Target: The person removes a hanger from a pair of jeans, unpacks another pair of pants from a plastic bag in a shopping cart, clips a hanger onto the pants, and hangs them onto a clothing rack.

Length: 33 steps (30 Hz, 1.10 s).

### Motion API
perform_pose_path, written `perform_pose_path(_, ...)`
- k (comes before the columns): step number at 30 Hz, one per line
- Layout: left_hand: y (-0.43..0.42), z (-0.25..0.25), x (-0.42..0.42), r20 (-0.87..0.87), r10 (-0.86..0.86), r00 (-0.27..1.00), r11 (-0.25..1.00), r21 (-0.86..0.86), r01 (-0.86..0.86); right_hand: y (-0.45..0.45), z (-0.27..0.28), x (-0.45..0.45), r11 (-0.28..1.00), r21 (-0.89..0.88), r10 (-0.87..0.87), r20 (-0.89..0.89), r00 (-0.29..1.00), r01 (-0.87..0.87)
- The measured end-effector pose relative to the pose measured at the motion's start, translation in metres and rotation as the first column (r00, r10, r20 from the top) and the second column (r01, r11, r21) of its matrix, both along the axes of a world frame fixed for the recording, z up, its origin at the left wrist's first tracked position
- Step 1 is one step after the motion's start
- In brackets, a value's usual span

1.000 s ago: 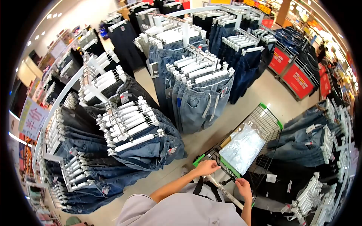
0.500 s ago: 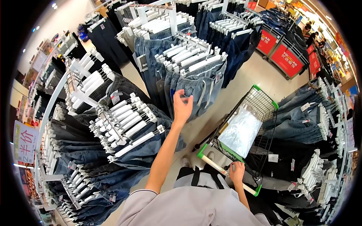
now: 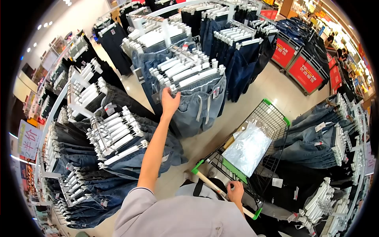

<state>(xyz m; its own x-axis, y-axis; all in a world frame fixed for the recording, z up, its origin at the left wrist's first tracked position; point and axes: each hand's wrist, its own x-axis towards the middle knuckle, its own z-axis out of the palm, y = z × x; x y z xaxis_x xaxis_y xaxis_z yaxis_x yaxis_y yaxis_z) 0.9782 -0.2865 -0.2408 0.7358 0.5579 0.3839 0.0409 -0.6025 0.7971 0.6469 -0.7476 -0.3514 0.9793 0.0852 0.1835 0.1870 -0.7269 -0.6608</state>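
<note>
My left hand [image 3: 169, 103] reaches up to a row of light blue drawstring jeans [image 3: 199, 106] on white clip hangers [image 3: 199, 77]. Its fingers and thumb are closed at the left end of the front pair's waistband, just under the hanger. My right hand [image 3: 235, 191] rests with curled fingers on the handle [image 3: 211, 183] of a shopping cart [image 3: 276, 148]. Inside the cart lies a clear plastic-wrapped pale package [image 3: 248, 148], beside a green panel [image 3: 234, 170] near the handle.
A rack of darker jeans [image 3: 122, 152] stands close on my left. To the right hang more jeans [image 3: 306, 144] and black garments. Farther back are dark blue trousers [image 3: 241, 71] and bins with red signs [image 3: 306, 75]. A price sign [image 3: 29, 139] hangs at far left.
My left hand has moved left and slightly up, from open in front of the jeans to closing on the waistband edge. My right hand stays on the cart handle as the view shifts.
</note>
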Motion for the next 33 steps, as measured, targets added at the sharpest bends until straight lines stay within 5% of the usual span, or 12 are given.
perform_pose_path(4,-0.002,-0.004,0.004,0.012,-0.087,0.996,0.996,0.01,0.087,-0.018,0.025,0.021,0.966,0.175,-0.154,-0.208,0.966,0.192)
perform_pose_path(7,0.005,-0.001,0.001,-0.194,-0.071,0.978,0.995,-0.087,0.055,-0.034,0.016,0.039,0.942,0.207,-0.176,-0.364,0.915,0.264)
perform_pose_path(11,0.014,-0.011,0.002,-0.185,-0.02,0.983,0.988,-0.154,-0.009,-0.058,0.006,0.055,0.985,0.078,-0.109,-0.4,0.91,0.152)
perform_pose_path(17,0.019,-0.022,-0.009,-0.03,-0.174,0.984,0.933,-0.325,0.155,-0.068,0.008,0.074,0.994,-0.064,-0.105,-0.361,0.927,0.088)
perform_pose_path(25,0.014,-0.013,-0.018,-0.002,-0.268,0.963,0.871,-0.428,0.241,-0.057,0.033,0.108,0.93,-0.287,0.071,-0.473,0.878,-0.23)
perform_pose_path(30,0.015,-0.003,-0.018,-0.055,-0.274,0.96,0.913,-0.329,0.242,-0.047,0.023,0.147,0.817,-0.327,0.133,-0.695,0.706,-0.475)
perform_pose_path(31,0.01,0.002,-0.021,-0.105,-0.241,0.965,0.935,-0.29,0.203,-0.038,0.02,0.155,0.842,-0.303,0.133,-0.684,0.717,-0.445)
perform_pose_path(33,-0.007,-0.01,-0.03,0.104,-0.104,0.989,0.972,-0.201,0.123,-0.002,0.026,0.165,0.916,-0.238,0.134,-0.577,0.806,-0.323)
